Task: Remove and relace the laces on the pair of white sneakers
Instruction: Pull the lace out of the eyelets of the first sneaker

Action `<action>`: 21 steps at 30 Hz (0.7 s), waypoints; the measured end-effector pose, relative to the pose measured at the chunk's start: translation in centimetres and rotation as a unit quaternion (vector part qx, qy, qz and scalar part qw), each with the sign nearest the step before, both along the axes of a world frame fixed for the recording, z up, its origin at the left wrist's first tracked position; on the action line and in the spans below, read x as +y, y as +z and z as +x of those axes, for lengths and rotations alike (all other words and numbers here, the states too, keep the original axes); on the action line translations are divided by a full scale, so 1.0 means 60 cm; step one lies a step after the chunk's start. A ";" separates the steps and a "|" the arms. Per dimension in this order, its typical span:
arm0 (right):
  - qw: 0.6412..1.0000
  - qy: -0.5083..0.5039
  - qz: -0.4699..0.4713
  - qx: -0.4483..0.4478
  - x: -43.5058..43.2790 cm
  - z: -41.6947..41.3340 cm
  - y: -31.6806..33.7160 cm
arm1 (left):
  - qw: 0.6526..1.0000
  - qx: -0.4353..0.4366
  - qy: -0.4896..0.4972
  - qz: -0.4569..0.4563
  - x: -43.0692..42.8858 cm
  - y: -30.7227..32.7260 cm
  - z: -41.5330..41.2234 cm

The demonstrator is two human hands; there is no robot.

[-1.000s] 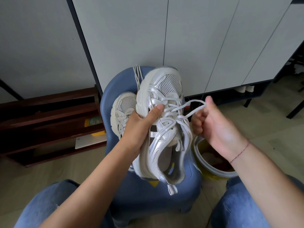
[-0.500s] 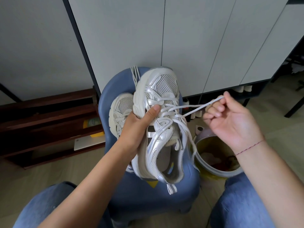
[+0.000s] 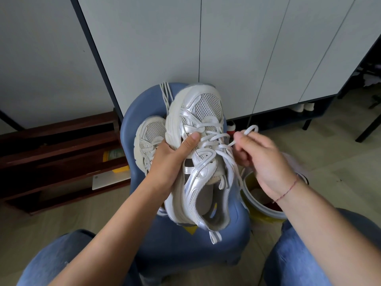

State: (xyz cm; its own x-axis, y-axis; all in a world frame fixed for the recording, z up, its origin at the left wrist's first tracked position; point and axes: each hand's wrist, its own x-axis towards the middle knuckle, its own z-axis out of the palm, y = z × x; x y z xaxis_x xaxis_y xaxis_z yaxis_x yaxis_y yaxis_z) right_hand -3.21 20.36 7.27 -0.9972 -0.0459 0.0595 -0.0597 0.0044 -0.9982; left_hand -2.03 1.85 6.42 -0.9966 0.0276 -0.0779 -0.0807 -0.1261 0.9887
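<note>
A white and silver sneaker (image 3: 203,168) is held up over a blue chair (image 3: 226,240), its toe pointed away from the person and its heel opening turned towards the camera. It is gripped from the side by the left hand (image 3: 171,162), whose thumb is pressed across the upper beside the eyelets while the fingers are curled round the sole, out of sight. A white lace (image 3: 252,128) is seen crossed through the upper eyelets of this sneaker, and a loop of it is pinched in the curled fingers of the right hand (image 3: 263,159), just to the right of the shoe, the loop standing up above the fingertips. A thin red thread (image 3: 287,189) is worn round the right wrist. The second sneaker (image 3: 149,137) is laid on the chair seat behind the left hand, only its toe half being visible; whether it is laced cannot be told. A loose white lace (image 3: 165,96) is draped over the top of the chair back. A round bin with a yellow liner (image 3: 261,211) is set on the floor to the right of the chair, partly covered by the right forearm. A dark wooden rack (image 3: 51,153) is seen at the left and pale cabinet doors (image 3: 237,48) behind the chair, with knees in blue jeans (image 3: 61,259) at the lower corners
</note>
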 end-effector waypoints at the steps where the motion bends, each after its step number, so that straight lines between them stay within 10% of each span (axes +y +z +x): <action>1: 0.999 -0.016 -0.044 0.003 0.006 -0.004 0.004 | 1.000 0.000 0.001 0.000 0.000 0.001 0.000; 7: 0.946 -0.083 -0.306 -0.072 0.061 -0.028 0.030 | 1.000 0.006 0.009 0.001 -0.003 0.000 0.000; 13: 0.993 0.069 -0.009 -0.097 0.005 -0.001 -0.001 | 1.000 0.004 0.004 0.009 -0.001 -0.003 -0.001; 21: 0.999 0.050 -0.011 -0.002 -0.007 0.002 -0.010 | 1.000 0.009 0.004 0.009 0.001 -0.002 0.002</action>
State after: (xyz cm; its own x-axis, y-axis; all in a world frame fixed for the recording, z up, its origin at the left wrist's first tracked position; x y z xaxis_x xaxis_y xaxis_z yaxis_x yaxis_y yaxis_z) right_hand -3.07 19.96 6.68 -0.9879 -0.1435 0.0585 -0.0557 -0.0241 -0.9982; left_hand -1.92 1.89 6.31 -0.9980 0.0215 -0.0594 -0.0619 -0.1445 0.9876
